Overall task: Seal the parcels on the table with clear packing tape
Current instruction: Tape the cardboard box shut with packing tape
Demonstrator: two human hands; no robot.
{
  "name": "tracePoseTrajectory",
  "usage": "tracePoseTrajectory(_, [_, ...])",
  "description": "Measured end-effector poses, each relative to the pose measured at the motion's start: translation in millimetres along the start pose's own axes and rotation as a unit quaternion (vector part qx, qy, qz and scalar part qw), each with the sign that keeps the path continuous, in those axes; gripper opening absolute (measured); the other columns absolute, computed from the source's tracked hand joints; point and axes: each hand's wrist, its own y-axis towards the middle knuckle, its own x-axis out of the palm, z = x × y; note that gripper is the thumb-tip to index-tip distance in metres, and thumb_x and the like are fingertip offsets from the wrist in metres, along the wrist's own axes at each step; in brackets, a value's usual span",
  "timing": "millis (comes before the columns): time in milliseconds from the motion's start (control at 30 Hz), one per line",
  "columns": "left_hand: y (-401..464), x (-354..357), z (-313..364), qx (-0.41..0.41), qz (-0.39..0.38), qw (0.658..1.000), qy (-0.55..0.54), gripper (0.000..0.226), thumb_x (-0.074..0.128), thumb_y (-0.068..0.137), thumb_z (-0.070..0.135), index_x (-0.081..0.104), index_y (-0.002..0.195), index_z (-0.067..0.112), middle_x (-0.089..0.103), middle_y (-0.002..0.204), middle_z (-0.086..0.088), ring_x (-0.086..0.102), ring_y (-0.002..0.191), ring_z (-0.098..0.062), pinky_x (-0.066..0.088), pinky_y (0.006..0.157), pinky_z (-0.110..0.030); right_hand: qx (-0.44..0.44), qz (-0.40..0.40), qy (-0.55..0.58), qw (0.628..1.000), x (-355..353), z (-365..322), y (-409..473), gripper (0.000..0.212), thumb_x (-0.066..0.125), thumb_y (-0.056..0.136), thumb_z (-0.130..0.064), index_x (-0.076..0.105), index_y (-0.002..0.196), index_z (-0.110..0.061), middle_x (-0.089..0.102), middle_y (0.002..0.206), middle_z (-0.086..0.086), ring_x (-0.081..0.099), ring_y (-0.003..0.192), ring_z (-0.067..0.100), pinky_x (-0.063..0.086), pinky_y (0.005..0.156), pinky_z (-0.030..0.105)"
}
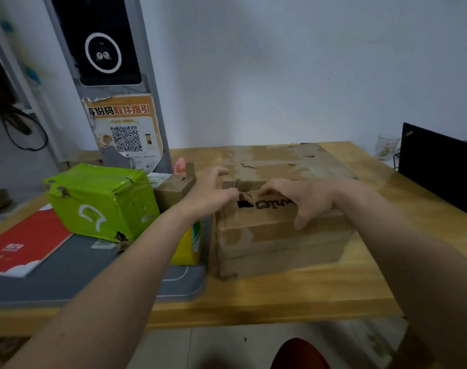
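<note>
Three parcels [280,227], two hands [304,198]

In front of me the wooden table [307,294] carries a brown carton [280,241], a grey mat [75,275], a laptop [440,166] and a glass [386,147].

we see a cardboard box [283,209] on the table [280,296], right of centre. our left hand [211,195] rests on its near left top edge and our right hand [301,198] on the near top edge, just beside it. left of the box stands a bottle [188,246], and further left a wrapped parcel [102,201] sits on a mat [80,272]. a booklet [24,243] lies at the mat's left. a smaller box [173,190] sits behind the bottle. a laptop [440,166] stands at the far right, a glass [387,146] just left of it.
</note>
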Motion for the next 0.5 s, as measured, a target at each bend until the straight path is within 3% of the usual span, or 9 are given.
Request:
tracePoseTrajectory(67, [2.2,3.3,-8.9,-0.032,-0.094,0.993,-0.067,0.056,0.065,0.092,0.019,0.044,0.144,0.018,0.053,0.139,0.004,0.049,0.128,-0.013,0.040,0.111,-0.037,-0.012,0.002,-0.005,1.000,0.4,0.5,4.6,0.091,0.064,0.080,0.001,0.021,0.147,-0.043,0.033,0.147,-0.006,0.040,0.128,0.020,0.040,0.105,0.043])
tracePoseTrajectory(200, [2.7,7.6,-11.0,-0.023,-0.101,0.993,-0.049,0.040,0.064,0.094,0.017,0.055,0.133,0.019,0.066,0.119,-0.003,0.063,0.109,-0.018,0.050,0.100,-0.039,-0.033,0.031,0.024,0.999,6.1,-2.0,2.3,0.073,0.053,0.088,-0.002,0.031,0.149,-0.036,0.027,0.156,-0.010,0.028,0.140,0.013,0.026,0.106,0.026])
tracePoseTrajectory(267, [0.9,9.1,-10.2,-0.012,-0.088,0.995,-0.050,0.036,0.063,0.096,0.016,0.059,0.131,0.019,0.067,0.118,-0.002,0.063,0.109,-0.017,0.051,0.098,-0.036,-0.055,0.080,0.069,0.993,11.0,-8.8,0.9,0.051,0.052,0.095,-0.011,0.046,0.142,-0.028,0.038,0.150,-0.008,0.035,0.135,0.013,0.027,0.097,0.021])
tracePoseTrajectory(333, [-1.0,11.7,-12.5,0.013,-0.054,0.997,-0.044,0.031,0.060,0.097,0.014,0.065,0.128,0.017,0.069,0.114,0.000,0.064,0.107,-0.015,0.051,0.095,-0.031,-0.074,0.149,0.122,0.978,22.0,-16.0,3.3,0.033,0.056,0.096,-0.021,0.061,0.129,-0.022,0.051,0.139,-0.004,0.045,0.126,0.015,0.033,0.095,0.024])
tracePoseTrajectory(500, [-0.6,21.1,-24.3,0.045,0.055,0.995,-0.066,0.024,0.067,0.093,0.014,0.074,0.116,0.016,0.073,0.114,0.001,0.064,0.109,-0.009,0.050,0.098,-0.028,-0.059,0.318,0.104,0.941,55.6,-15.4,25.3,0.029,0.061,0.094,-0.030,0.068,0.122,-0.023,0.056,0.134,-0.006,0.049,0.124,0.012,0.035,0.104,0.026])
